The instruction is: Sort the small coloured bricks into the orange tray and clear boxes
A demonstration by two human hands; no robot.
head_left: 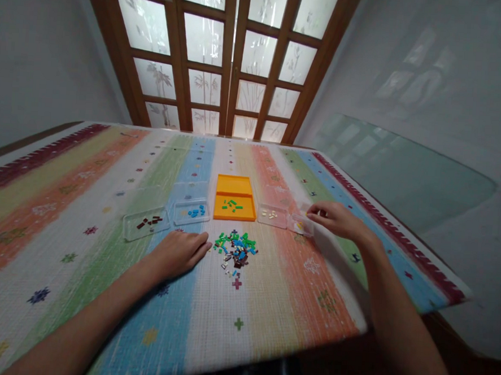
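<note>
A pile of small toy bricks (239,248) in green, blue, brown and white lies loose on the tablecloth. My left hand (185,248) rests on the cloth just left of it, fingers curled together; whatever is under them is hidden. My right hand (331,218) is above the far-right clear box (309,232), which has yellow bricks (299,225) in it. Thumb and fingertips are pinched there, with a speck of yellow at the tips that looks like a small yellow brick (307,213).
An orange case (237,178) stands open behind the pile with green bricks inside. Left of it are clear boxes with blue bricks (197,211) and brown bricks (150,222); to its right, a clear box (272,223) holds cream bricks. The striped tablecloth (269,302) ends at the near edge.
</note>
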